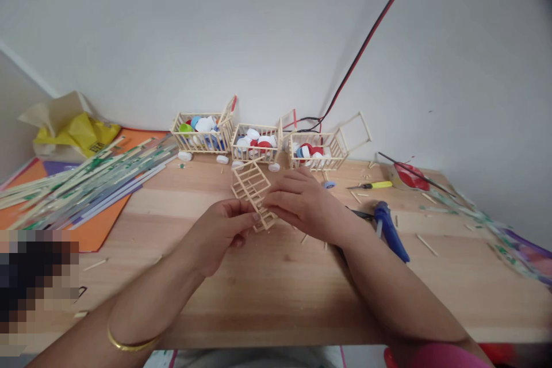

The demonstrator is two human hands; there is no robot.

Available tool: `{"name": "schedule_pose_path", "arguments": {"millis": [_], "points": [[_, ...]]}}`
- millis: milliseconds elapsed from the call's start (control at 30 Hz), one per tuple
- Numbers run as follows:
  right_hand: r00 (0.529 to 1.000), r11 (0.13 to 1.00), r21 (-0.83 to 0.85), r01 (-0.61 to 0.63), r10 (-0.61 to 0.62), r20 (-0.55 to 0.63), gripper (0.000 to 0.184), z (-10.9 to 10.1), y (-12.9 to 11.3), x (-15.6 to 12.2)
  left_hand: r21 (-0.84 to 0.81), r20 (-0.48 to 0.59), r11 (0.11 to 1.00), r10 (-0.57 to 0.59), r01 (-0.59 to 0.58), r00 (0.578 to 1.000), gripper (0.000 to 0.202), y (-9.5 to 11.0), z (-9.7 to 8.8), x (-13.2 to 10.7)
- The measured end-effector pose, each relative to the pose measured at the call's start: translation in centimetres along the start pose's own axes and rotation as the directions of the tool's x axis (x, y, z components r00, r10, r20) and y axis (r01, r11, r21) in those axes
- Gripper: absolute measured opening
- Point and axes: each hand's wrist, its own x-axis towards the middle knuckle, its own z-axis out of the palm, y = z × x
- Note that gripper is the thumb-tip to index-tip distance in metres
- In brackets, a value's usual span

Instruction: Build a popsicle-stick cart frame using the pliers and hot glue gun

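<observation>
Over the wooden table, a small basket frame of thin wooden sticks (250, 184) is held tilted between my two hands. My left hand (226, 224) pinches its near lower end between thumb and fingers. On the right side of the same frame, my right hand (302, 201) closes its fingers; their tips are partly hidden. Just behind stand three finished-looking stick carts: a left cart (202, 135), a middle cart (256, 149) and a right cart (330, 149). Coloured and white bottle caps fill them. White cap wheels show under the left and middle carts.
A blue glue gun (390, 233) lies right of my right hand, with a yellow-handled tool (375, 185) behind it. Many sticks in plastic sleeves (107, 184) lie left on orange paper (97, 238). A yellow bag (81, 132) sits behind. A red-and-black cable (371, 34) hangs along the wall.
</observation>
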Motion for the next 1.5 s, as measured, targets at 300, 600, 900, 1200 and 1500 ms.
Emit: {"name": "schedule_pose_path", "arguments": {"millis": [300,600,900,1200,1500], "points": [[0.827,0.797,0.234,-0.556,0.559,0.06,0.013,-1.9,1.3,-1.4,0.002,0.044,1.0,-0.009,0.009,0.999,0.024,0.3,0.1,-0.2],[0.705,0.457,0.54,-0.707,0.518,0.484,0.029,0.3,2.7,-1.9,-0.136,0.068,0.99,-0.013,0.022,0.998,0.028,0.1,0.3,0.0],[0.653,-0.031,0.726,-0.687,0.411,0.636,0.027,2.1,3.2,-2.0,-0.22,0.108,0.973,-0.043,0.066,0.993,0.027,0.0,0.3,0.0],[0.661,-0.194,0.758,-0.623,0.388,0.642,0.026,3.1,3.6,-2.1,-0.244,0.134,0.967,-0.044,0.076,0.99,0.025,0.2,0.2,-0.1],[0.707,-0.014,0.777,-0.629,0.405,0.58,0.025,2.7,3.2,-2.0,-0.262,0.128,0.964,-0.023,0.056,0.992,0.023,0.1,0.2,0.0]]}}
